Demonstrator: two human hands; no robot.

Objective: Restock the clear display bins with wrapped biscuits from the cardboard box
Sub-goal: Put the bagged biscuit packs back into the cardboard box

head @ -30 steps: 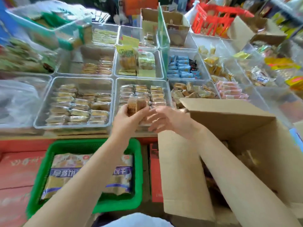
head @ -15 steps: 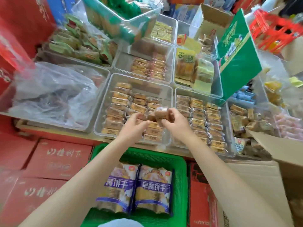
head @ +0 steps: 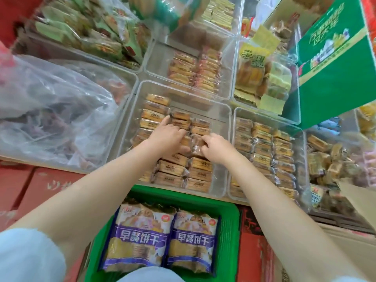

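A small clear-wrapped brown biscuit (head: 197, 141) is pinched by the right hand (head: 216, 148) inside the middle clear plastic display bin (head: 220, 157); neighbouring packets are pressed by the left hand (head: 165, 137), fingers extended.

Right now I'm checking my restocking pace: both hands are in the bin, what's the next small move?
Probably let go: the right hand pinches a wrapped biscuit already down among the rows in the clear bin, steadied by the left hand.
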